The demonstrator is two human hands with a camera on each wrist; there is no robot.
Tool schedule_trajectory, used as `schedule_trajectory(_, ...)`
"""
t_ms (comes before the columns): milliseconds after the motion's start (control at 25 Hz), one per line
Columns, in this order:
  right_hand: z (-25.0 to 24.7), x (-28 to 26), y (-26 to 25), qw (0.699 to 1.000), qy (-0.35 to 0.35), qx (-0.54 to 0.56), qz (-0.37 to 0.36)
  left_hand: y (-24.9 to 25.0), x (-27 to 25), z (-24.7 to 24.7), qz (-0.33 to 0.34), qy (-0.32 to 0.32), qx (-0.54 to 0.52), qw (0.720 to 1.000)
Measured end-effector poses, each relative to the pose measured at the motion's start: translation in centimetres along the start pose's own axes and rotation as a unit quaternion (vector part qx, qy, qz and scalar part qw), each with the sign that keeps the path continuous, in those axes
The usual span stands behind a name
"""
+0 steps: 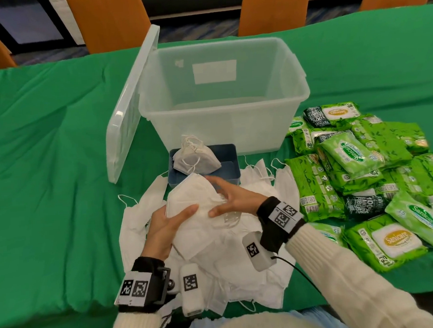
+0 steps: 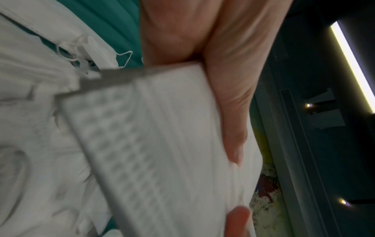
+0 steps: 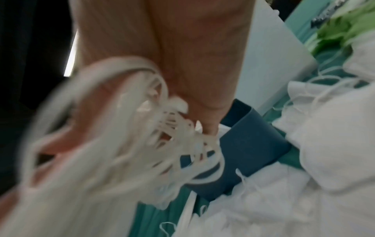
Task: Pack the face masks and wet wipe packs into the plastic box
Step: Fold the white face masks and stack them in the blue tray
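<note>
A clear plastic box (image 1: 221,97) stands open at the far middle of the green tablecloth (image 1: 44,149), with nothing visible inside it. Its lid (image 1: 130,105) leans upright against the box's left wall. Just near of the box sits a small blue tray (image 1: 228,154) holding a bundle of masks (image 1: 196,158) with their loops bunched on top. A heap of green wipe packs (image 1: 368,180) lies to the right of the box and tray, some stacked on others, running toward the near edge. Brown chair backs (image 1: 271,5) stand beyond the table.

Loose white masks (image 1: 242,271) are spread in a pile at the near middle, between the tray and the person, touching the tray's near side; their ear loops trail out onto the cloth.

Both hands hold a stack of masks (image 1: 195,203) just above that pile, near of the tray. The left hand (image 1: 163,228) grips the stack's left edge, thumb laid across the top and fingers under it; the left wrist view shows the thumb (image 2: 229,112) pressed along the quilted face. The right hand (image 1: 232,198) is on the stack's right side, thumb and fingers spread and bent onto it; in the blurred right wrist view the ear loops (image 3: 162,128) are tangled around its fingers.
</note>
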State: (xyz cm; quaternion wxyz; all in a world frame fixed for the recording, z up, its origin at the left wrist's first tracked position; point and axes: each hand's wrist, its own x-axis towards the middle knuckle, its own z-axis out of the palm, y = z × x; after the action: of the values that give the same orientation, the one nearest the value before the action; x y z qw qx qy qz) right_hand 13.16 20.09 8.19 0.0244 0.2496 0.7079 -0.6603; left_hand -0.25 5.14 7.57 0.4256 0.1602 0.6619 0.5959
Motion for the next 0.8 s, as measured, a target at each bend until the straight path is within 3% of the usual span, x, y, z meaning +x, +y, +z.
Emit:
schedule_trajectory(120,0.3,0.1,0.7,0.997,0.036,0.070,0.018,0.4,0.2,-0.8,0.004,-0.003,0.001,1.000)
schedule_trajectory(280,0.0,-0.4,1.7,0.984,0.121,0.130,-0.021,0.1,0.2,-1.5,-0.003,0.021,-0.018,1.000)
schedule_trajectory(400,0.4,-0.8,1.4,0.917,0.136,0.374,-0.015,0.0,0.4,-1.7,0.000,0.040,-0.047,0.998)
schedule_trajectory(520,0.0,-1.0,1.0,0.884,0.090,0.458,0.003,-0.3,0.7,-2.2,0.000,0.067,-0.076,0.995)
schedule_trajectory(600,-0.3,-1.2,0.6,0.916,0.046,0.399,0.021,-0.4,0.8,-2.4,-0.007,0.071,-0.082,0.994)
schedule_trajectory(680,-0.5,-1.3,0.2,0.965,0.001,0.255,0.053,-0.6,0.8,-2.4,-0.013,0.057,-0.071,0.996)
schedule_trajectory(800,-0.6,-1.1,0.1,0.990,-0.023,0.126,0.066,-0.6,0.8,-2.4,-0.018,0.034,-0.047,0.998)
